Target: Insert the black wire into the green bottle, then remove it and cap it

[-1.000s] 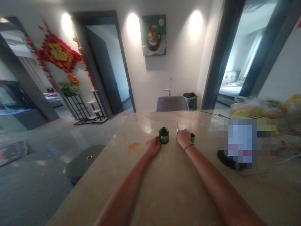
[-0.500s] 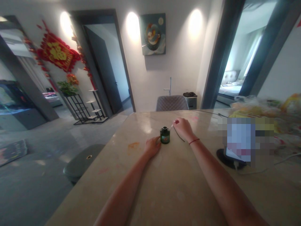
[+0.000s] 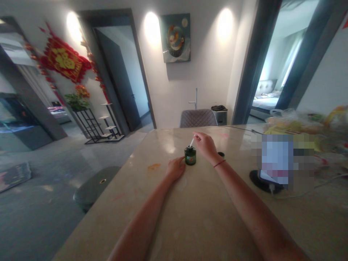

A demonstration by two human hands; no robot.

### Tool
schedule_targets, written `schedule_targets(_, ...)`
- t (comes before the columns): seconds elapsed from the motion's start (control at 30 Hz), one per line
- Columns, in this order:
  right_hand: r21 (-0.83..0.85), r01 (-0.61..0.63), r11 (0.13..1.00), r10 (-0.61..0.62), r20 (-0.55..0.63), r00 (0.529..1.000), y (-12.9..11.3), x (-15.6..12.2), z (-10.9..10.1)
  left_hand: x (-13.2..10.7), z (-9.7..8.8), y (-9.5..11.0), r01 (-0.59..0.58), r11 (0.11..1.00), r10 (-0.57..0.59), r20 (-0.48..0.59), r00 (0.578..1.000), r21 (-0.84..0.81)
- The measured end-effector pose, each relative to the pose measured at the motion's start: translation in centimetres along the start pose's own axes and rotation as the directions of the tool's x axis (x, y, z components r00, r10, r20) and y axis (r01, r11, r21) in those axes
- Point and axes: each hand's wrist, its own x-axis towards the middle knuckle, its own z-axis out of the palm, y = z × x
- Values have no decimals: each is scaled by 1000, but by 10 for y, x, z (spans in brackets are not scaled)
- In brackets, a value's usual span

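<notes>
A small dark green glass bottle [image 3: 190, 158] with a label stands upright on the table. My left hand [image 3: 176, 169] rests on the tabletop with its fingers against the bottle's left side; its far fingers are partly hidden behind the glass. Over the bottle's mouth, my right hand [image 3: 204, 144] pinches a thin white stick [image 3: 191, 142]. The stick slants down, and its lower end is at or in the bottle's neck. A small dark round piece [image 3: 221, 154], like a cap, lies beside my right wrist, partly covered by it.
The pale stone table [image 3: 190, 217] bears a phone on a round black stand [image 3: 265, 181], with cables and plastic bags [image 3: 293, 125] behind. A quilted grey chair [image 3: 199, 119] stands beyond the far edge, and a grey-green stool [image 3: 95, 185] at the left.
My right hand has moved left to the bottle, bringing the white stick to its mouth. A dark thin line below that hand is gone from view, and the dark round piece now shows. My left hand stays.
</notes>
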Motion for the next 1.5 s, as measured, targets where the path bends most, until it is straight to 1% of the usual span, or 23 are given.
schedule_targets(0.1, -44, 20, 999, -17, 73, 997, 3, -3, 12, 0, 0, 1, 7, 1000, -7, 2, 1000, 7)
schedule_targets(0.2, -100, 18, 995, -5, 121, 993, 7, -7, 22, -1, 0, 1, 6, 1000, -6, -7, 1000, -6)
schedule_targets(0.27, -110, 3, 994, 11, 125, 992, 9, -9, 28, -1, 0, 0, 2, 1000, -2, -12, 1000, -15)
schedule_targets(0.4, -91, -33, 995, 40, 78, 996, 14, -11, 35, -1, 0, 0, -8, 1000, 8, -15, 1000, 10)
schedule_targets(0.57, -87, -28, 996, 35, 85, 996, 15, -12, 33, -1, 0, 0, -7, 999, 7, -13, 1000, 42)
schedule_targets(0.7, -52, -70, 996, 74, 74, 994, 19, -9, 27, -2, -1, 1, -11, 999, 12, -10, 1000, 45)
schedule_targets(0.77, -95, -105, 990, 110, 48, 993, 24, -7, 23, -2, -2, 1, -26, 998, 26, -8, 1000, 55)
schedule_targets(0.83, -194, -158, 968, 169, 41, 985, 30, -7, 20, -2, -2, 1, -35, 997, 35, -1, 999, 67)
schedule_targets(0.87, -252, -182, 950, 203, 61, 977, 33, -7, 19, -1, -2, 1, -34, 997, 34, 3, 999, 73)
schedule_targets(0.93, -370, -218, 903, 287, 140, 948, 40, -10, 19, -1, -2, 2, -19, 996, 19, 6, 1000, 89)
schedule_targets(1.0, -481, -209, 852, 361, 249, 899, 46, -15, 22, -1, -2, 2, -7, 995, 5, 11, 1000, 103)
schedule_targets(1.07, -554, -173, 814, 407, 330, 852, 49, -21, 26, -1, -2, 3, -3, 994, 2, 15, 1000, 113)
schedule_targets(1.13, -581, -142, 802, 415, 369, 832, 50, -27, 30, -1, -3, 4, -5, 992, 2, 22, 1000, 123)
schedule_targets(1.23, -583, -121, 803, 406, 388, 828, 44, -32, 34, -2, -5, 5, 6, 991, -11, 42, 999, 137)
schedule_targets(1.33, -582, -109, 806, 406, 408, 818, 37, -32, 33, -2, -6, 7, 14, 988, -23, 61, 998, 151)
schedule_targets(1.4, -585, -106, 804, 419, 431, 799, 34, -31, 31, -3, -7, 7, 13, 987, -24, 66, 998, 158)
schedule_targets(1.5, -594, -97, 799, 449, 481, 753, 32, -29, 26, -2, -6, 8, 14, 987, -24, 59, 998, 159)
